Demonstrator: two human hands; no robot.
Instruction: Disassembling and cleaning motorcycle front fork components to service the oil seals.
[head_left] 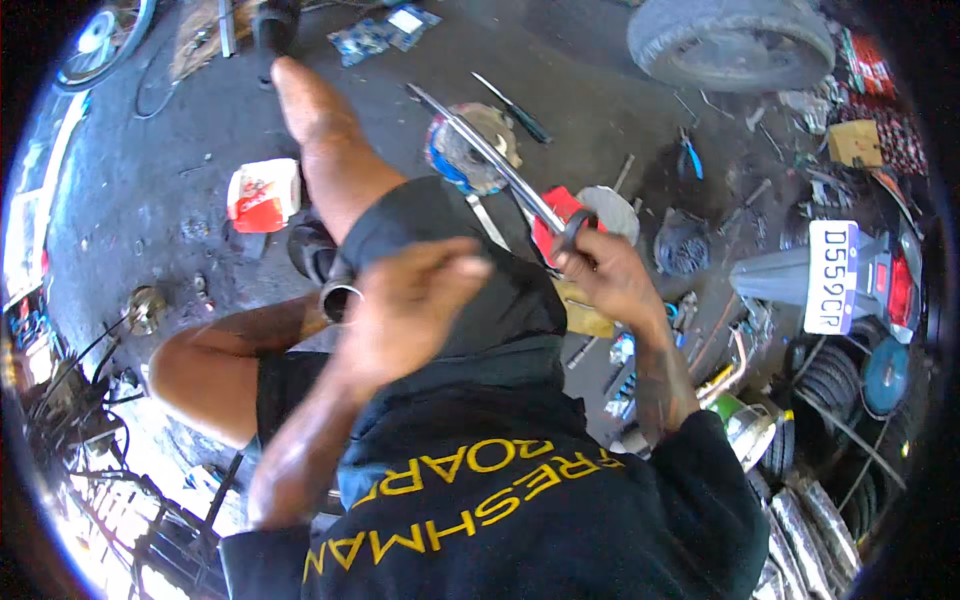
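Note:
My right hand (612, 278) is closed around the near end of a long, shiny metal rod (492, 158). A dark ring-like collar (573, 230) sits on the rod just beyond my fingers. The rod slants up and to the left over the floor, past my knee. Over my lap, my left hand (408, 308) is smeared by motion, so its fingers do not show clearly. Next to its wrist, between my legs, is a dark cylindrical part (338, 300) with a bright rim, partly hidden by the hand.
A screwdriver (520, 112) and a round, dirty tray (480, 145) lie beyond the rod. Blue-handled pliers (690, 155) and a tire (735, 45) are at the right. A red-and-white packet (264, 196) lies left of my leg. A rear fender with a plate (830, 275) stands far right.

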